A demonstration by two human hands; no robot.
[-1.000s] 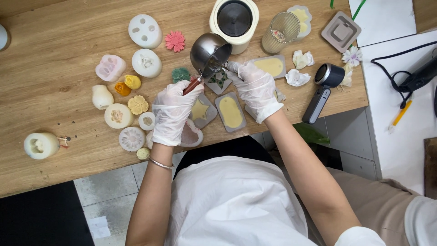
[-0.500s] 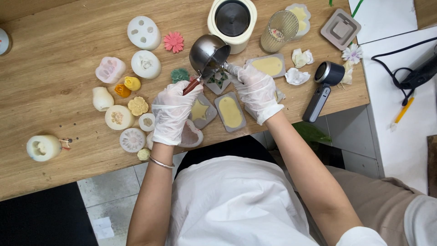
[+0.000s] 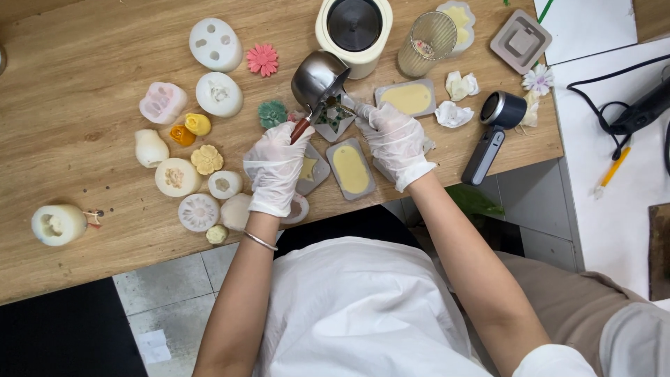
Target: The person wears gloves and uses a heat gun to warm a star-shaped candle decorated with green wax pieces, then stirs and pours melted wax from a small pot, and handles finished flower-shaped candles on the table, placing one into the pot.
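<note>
A pink flower [image 3: 262, 59] lies on the wooden worktop [image 3: 84, 63] near white moulds [image 3: 216, 44]. A cream pot [image 3: 354, 29] stands beside a ribbed glass [image 3: 426, 44]. A yellow pencil [image 3: 613, 169] lies far right.

There are no packages, no labels, no signs and no screens to see on the wooden table [image 3: 84, 63].

Left of the one steel pouring pot [image 3: 317, 75], three flower-shaped castings lay: one pink [image 3: 262, 60], one green [image 3: 272, 113], one yellow [image 3: 206, 159]. Right of the pot sat one ribbed glass [image 3: 427, 43], two crumpled tissues [image 3: 453, 114], and one yellow pencil [image 3: 610, 172].
</note>
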